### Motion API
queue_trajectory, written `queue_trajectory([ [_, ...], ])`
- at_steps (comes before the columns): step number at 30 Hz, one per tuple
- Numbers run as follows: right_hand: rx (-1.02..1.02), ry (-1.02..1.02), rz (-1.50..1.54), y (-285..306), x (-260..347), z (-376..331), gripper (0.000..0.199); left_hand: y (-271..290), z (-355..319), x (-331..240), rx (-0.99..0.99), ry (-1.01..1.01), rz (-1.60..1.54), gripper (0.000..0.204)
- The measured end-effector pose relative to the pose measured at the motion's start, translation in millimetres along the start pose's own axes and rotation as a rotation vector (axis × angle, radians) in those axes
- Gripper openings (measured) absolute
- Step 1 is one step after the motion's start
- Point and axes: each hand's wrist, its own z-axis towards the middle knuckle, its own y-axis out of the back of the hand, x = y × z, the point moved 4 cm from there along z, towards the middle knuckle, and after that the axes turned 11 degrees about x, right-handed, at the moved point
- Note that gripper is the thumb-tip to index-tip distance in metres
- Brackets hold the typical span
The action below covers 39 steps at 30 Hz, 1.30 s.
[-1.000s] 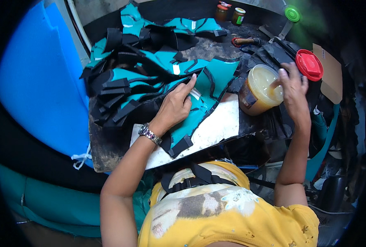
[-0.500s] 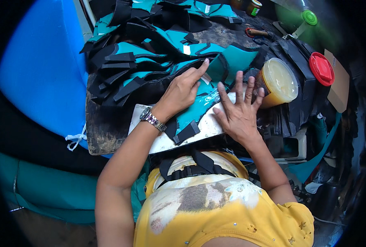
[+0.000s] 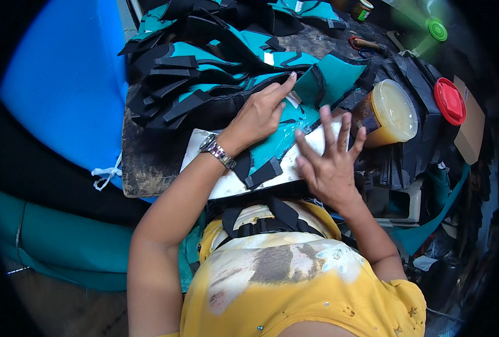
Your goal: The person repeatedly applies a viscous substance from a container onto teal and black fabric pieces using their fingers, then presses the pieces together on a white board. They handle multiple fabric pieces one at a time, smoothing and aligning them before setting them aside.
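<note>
Teal fabric piece (image 3: 283, 140) with black trim lies flat on a white board (image 3: 204, 151) at the near edge of the worn worktable (image 3: 148, 163), right in front of the person. Left hand (image 3: 258, 115) presses down on it, palm flat, index finger stretched toward the far end, nothing grasped. Right hand (image 3: 328, 160) just beside it, fingers spread wide and released, fingertips at the piece's right edge and the board; can't tell how firmly it bears down. A metal wristwatch (image 3: 218, 150) sits on the left wrist.

To do this well, my read: keep the left palm anchoring so the piece doesn't slide, smooth outward with the flat of the right fingers, keep the wet-looking shiny patch off the sleeves.

Open round tub of yellowish paste (image 3: 390, 112) near the right hand, toward the table's right edge; its red round lid (image 3: 449, 101) lies just beyond. Stack of teal-and-black cut pieces (image 3: 204, 67) fills the far left part. Small jar with a patterned label (image 3: 363, 10) at the far edge, green round cap (image 3: 436, 28) near the far right corner. Blue sheet (image 3: 64, 84) hangs off the left side.
</note>
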Motion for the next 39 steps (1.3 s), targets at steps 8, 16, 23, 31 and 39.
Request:
queue_trajectory([
  [8, -0.057, -0.052, -0.091, 13.5, -12.1, 15.4, 0.034, 0.2, -0.6, 2.2, 0.001, -0.007, 0.024, 0.062],
  [16, 0.042, 0.156, 0.213, 4.9, 11.6, 7.0, 0.038, 1.6, -1.0, 2.5, -0.004, -0.010, -0.027, 0.063],
  [23, 0.159, 0.154, 0.286, 18.6, 33.3, -1.9, 0.047, 1.1, 0.2, 2.3, -0.019, 0.001, -0.034, 0.063],
  [31, 0.184, 0.077, 0.284, 17.1, 41.5, -3.4, 0.041, 1.0, -1.3, 2.3, -0.027, 0.013, -0.029, 0.061],
  [39, 0.076, 0.197, 0.256, 23.2, 65.1, 2.9, 0.038, 0.5, -1.4, 4.0, -0.019, 0.033, -0.047, 0.061],
])
